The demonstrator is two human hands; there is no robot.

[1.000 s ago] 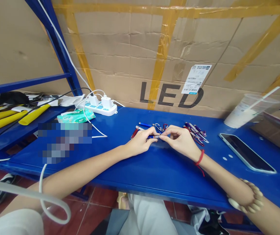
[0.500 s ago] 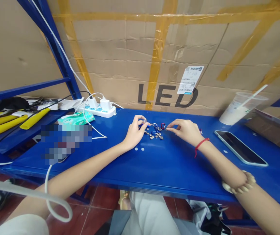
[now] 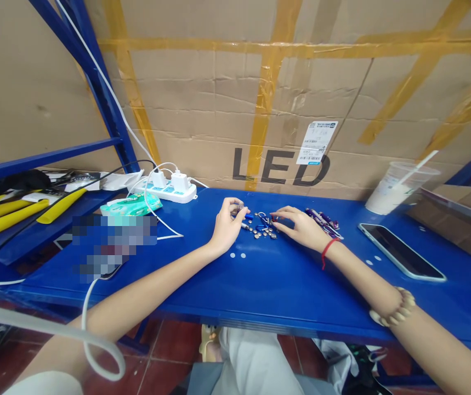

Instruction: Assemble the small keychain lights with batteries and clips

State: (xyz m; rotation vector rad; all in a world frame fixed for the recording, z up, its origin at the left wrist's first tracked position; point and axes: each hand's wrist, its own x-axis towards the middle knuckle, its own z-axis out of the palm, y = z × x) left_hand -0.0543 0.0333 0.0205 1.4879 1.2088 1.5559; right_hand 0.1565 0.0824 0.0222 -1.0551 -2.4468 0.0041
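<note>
My left hand (image 3: 227,227) is closed with curled fingers around a small shiny thing, too small to name. Under its fingertips lies a short blue tube (image 3: 249,217). My right hand (image 3: 301,226) reaches in from the right, thumb and forefinger bent toward each other at a small dark red piece (image 3: 275,218); what they grip, if anything, cannot be made out. Between the hands, a blue carabiner (image 3: 262,226) lies among several small round silvery pieces (image 3: 257,235) like button cells. Two pale discs (image 3: 237,255) sit nearer the front.
Beside my right hand lies a bunch of purple and blue pieces (image 3: 322,218). Farther right are a phone (image 3: 402,252), a plastic cup with a straw (image 3: 383,192) and a cardboard box (image 3: 461,225). At left stand a power strip (image 3: 173,189) and a green tissue pack (image 3: 130,204).
My right hand has moved left and further into the pile, to the dark red piece, uncovering more of the purple bunch. My left hand stays nearly in place. The view has tilted slightly.
</note>
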